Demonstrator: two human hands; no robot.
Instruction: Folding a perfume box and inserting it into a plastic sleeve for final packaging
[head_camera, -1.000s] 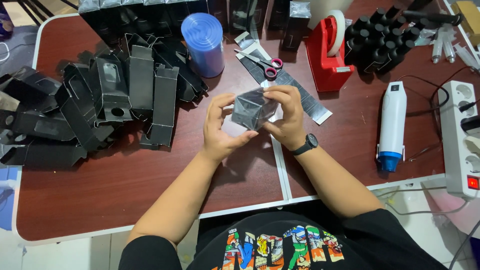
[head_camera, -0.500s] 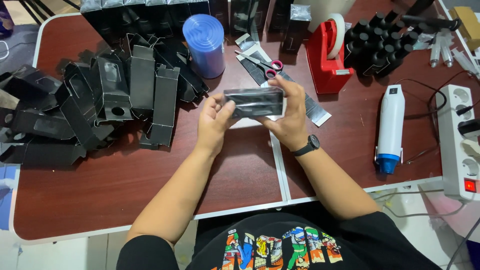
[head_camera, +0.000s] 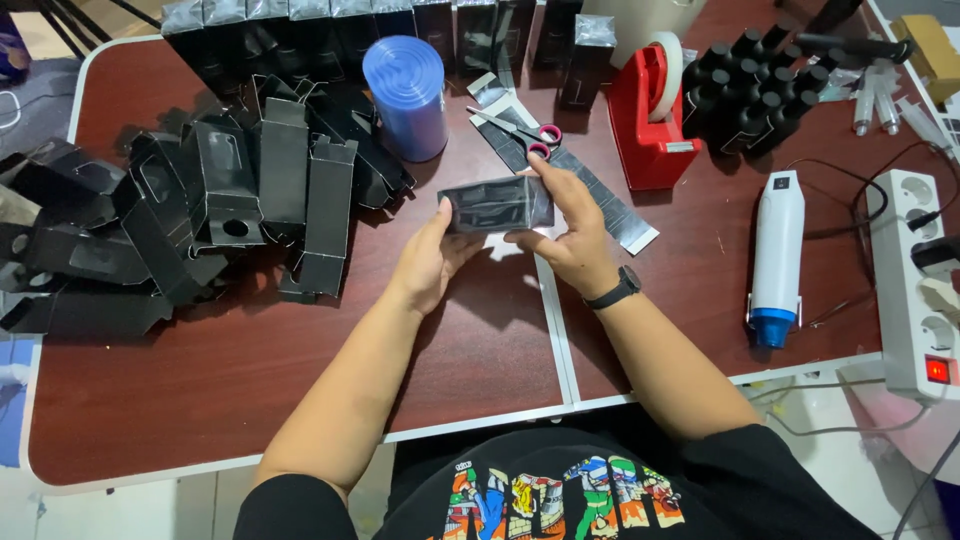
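The box (head_camera: 495, 204) between the hands looks like black card under a glossy clear film that catches the light, while the flat boxes (head_camera: 200, 210) in the heap are matt black card. The table (head_camera: 250, 370) has a smooth, slightly shiny dark red wood-look top with a white edge. The roll (head_camera: 406, 95) is shiny blue plastic film, and the heat gun (head_camera: 777, 250) is smooth white plastic with a blue tip.

Both forearms reach forward; left hand (head_camera: 432, 262) and right hand (head_camera: 566, 232) meet mid-table, fingers curled in grip.
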